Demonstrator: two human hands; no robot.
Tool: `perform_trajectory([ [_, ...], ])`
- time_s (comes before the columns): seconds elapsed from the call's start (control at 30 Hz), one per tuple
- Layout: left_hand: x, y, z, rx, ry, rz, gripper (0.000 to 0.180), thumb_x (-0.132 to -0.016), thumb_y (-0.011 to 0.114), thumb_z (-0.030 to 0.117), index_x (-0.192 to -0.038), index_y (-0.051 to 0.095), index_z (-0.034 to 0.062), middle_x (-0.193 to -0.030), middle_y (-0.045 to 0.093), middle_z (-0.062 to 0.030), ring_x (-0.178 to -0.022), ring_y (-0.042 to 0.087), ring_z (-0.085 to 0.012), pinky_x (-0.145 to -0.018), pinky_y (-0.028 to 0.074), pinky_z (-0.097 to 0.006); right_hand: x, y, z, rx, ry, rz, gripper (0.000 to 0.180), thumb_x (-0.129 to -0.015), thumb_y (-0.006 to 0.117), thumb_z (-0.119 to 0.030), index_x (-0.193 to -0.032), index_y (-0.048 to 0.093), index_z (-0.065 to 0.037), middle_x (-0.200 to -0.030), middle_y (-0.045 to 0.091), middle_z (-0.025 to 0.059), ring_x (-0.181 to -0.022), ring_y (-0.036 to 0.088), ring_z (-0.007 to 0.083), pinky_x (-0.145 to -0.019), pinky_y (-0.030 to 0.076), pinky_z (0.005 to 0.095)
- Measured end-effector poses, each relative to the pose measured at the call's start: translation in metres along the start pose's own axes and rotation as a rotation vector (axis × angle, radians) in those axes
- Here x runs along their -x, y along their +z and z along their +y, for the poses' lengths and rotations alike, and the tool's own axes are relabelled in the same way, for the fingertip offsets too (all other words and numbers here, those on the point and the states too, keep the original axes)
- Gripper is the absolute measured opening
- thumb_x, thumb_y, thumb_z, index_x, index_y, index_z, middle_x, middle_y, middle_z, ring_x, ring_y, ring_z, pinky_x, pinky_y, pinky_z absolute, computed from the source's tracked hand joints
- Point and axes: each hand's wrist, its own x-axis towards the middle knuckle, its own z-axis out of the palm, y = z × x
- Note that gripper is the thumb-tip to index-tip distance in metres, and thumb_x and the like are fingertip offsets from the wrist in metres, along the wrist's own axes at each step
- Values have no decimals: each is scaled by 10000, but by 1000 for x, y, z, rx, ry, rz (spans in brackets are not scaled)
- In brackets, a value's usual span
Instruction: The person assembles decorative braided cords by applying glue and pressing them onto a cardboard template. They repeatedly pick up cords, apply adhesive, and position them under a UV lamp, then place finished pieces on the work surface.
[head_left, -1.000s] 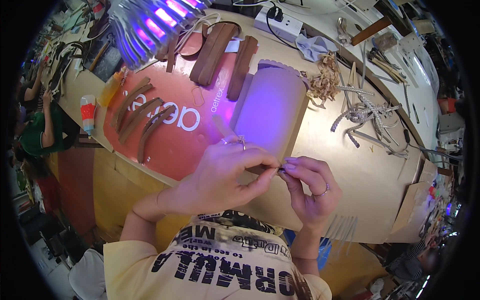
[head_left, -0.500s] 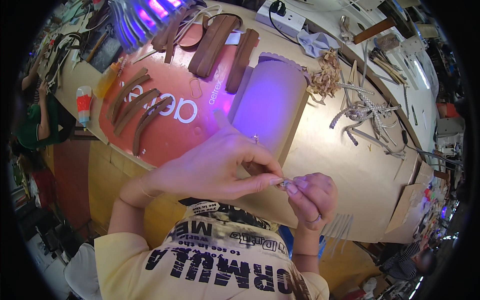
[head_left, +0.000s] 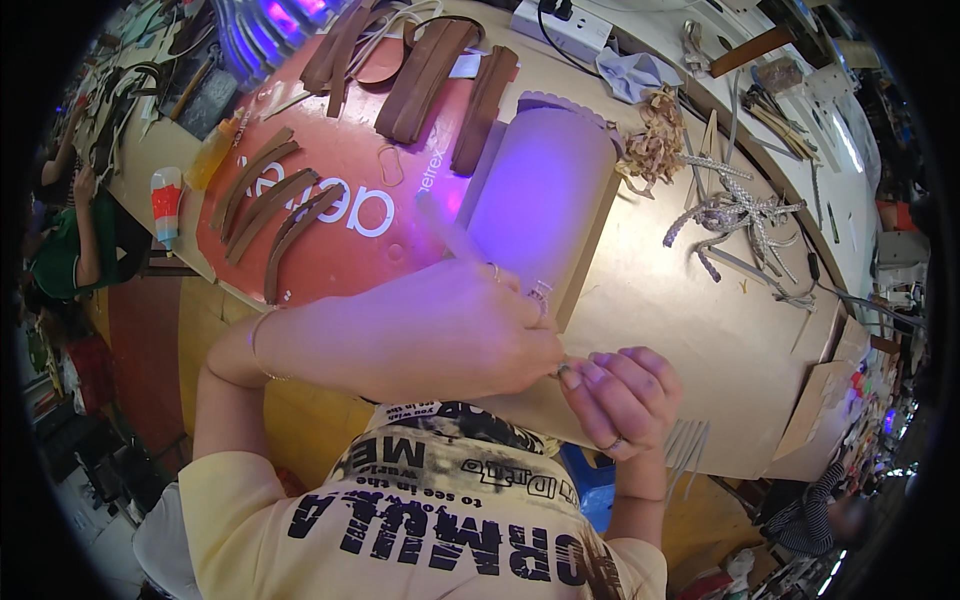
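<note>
My left hand and my right hand meet fingertip to fingertip close to my chest, just over the near edge of the wooden table. Both pinch one very small thing between them; it is too small to identify. A ring sits on a finger of each hand. Beyond my left hand a cardboard roll lit violet lies on the table.
A red mat on the left carries several brown leather strips and wider brown straps. Braided cords, wood shavings, a power strip and a glue bottle lie around. Another person sits at far left.
My hands have drawn nearer to my body and closer to the camera, staying joined on the small thing. The view has shifted so the table sits higher in the picture.
</note>
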Motion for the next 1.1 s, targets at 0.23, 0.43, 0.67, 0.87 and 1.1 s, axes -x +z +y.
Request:
perform_trajectory([
  [0.23,-1,12,4,115,-107,298,110,-799,673,-2,-905,679,30,-822,682,-60,-703,646,-149,-650,519,-284,1,2,6,133,-77,55,274,-788,736,-50,-1037,669,-142,-994,554,-12,-795,609,132,-634,473,279],
  [0.43,11,14,-16,927,-569,622,70,-889,620,32,-916,664,-15,-853,711,-67,-738,645,-97,-661,503,-242,11,13,17,137,-99,41,289,-778,761,-54,-1032,650,-137,-998,563,-6,-768,607,135,-633,471,280],
  [0.67,3,27,-37,1067,-598,689,195,-940,640,135,-1067,651,-13,-933,679,-46,-832,630,-85,-737,495,-237,21,30,18,-41,4,20,383,-710,772,35,-1047,609,-47,-1031,617,126,-762,647,241,-586,542,323],
  [0.87,5,31,-34,375,-292,457,490,-770,821,253,-1167,619,47,-1148,647,-86,-1099,610,-237,-934,488,-358,21,48,23,-34,38,26,310,-748,735,1,-1033,614,-10,-997,652,159,-724,658,252,-573,537,325],
  [1.1,19,54,-39,42,-216,422,368,-734,821,108,-1071,676,77,-1158,648,-93,-1053,634,-274,-869,525,-372,27,52,24,-8,71,18,235,-790,698,-41,-1010,618,-31,-966,664,140,-745,666,235,-571,519,306],
])
